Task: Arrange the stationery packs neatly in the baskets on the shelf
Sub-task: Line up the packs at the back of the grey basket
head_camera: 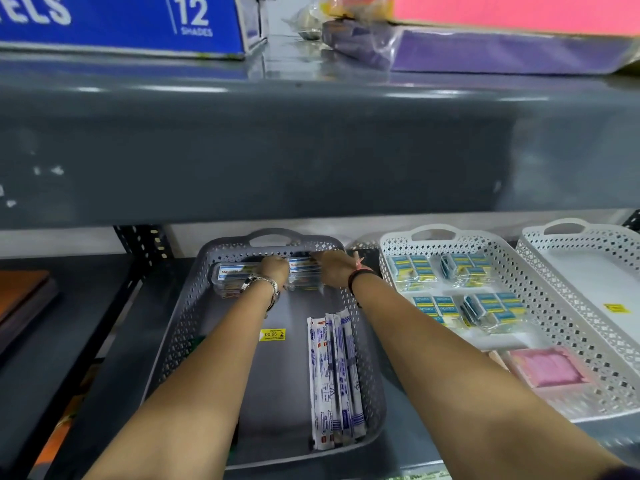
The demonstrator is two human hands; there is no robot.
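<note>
Left hand (274, 269) and right hand (332, 268) each grip a clear plastic stationery box (232, 279) at the back of the grey perforated plastic basket (180, 327) on the shelf. Long white-blue packs (334, 379) lie along its right wall.

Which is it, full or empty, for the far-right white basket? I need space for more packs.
Nearly empty: the far-right white basket shows a bare floor with only a yellow sticker; its right side is out of frame.

The fingertips of the left hand (275, 268) and right hand (334, 266) are hidden behind the clear packs (239, 277) under them. The pack lettering is blurred; the grip cannot be told.
</note>
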